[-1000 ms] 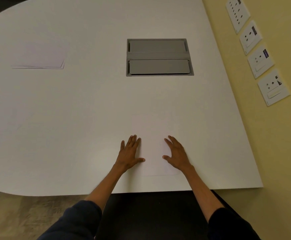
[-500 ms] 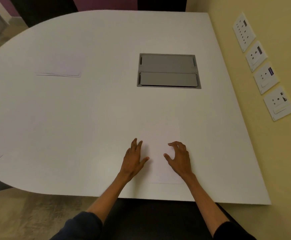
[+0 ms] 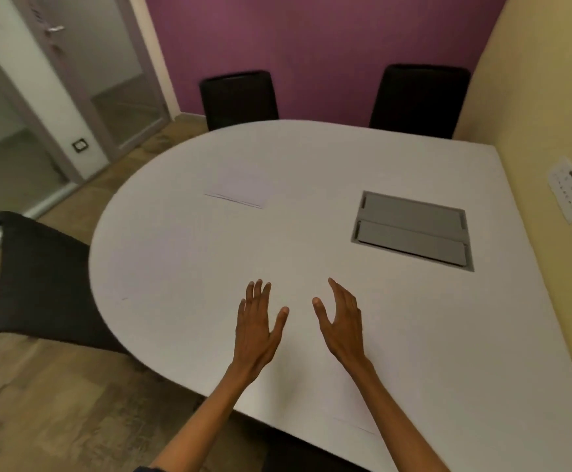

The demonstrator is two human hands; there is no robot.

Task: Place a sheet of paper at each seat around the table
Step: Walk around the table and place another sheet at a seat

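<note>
A white sheet of paper (image 3: pixel 393 376) lies flat near the front edge of the white table (image 3: pixel 311 158), partly under my right forearm. My left hand (image 3: pixel 259 323) and my right hand (image 3: pixel 340 320) hover above the table, fingers spread, holding nothing. A small stack of white sheets (image 3: pixel 242 187) lies on the far left part of the table. Another faint sheet (image 3: pixel 155 253) lies at the table's rounded left end.
A grey cable hatch (image 3: pixel 412 228) is set into the table at the right. Two black chairs (image 3: pixel 238 98) (image 3: pixel 419 98) stand at the far side, another black chair (image 3: pixel 29 277) at the left. Wall sockets (image 3: pixel 569 189) line the yellow wall on the right.
Both hands have lifted off the sheet at the front edge and moved forward over the table. The view has swung up and left, bringing the chairs into view.
</note>
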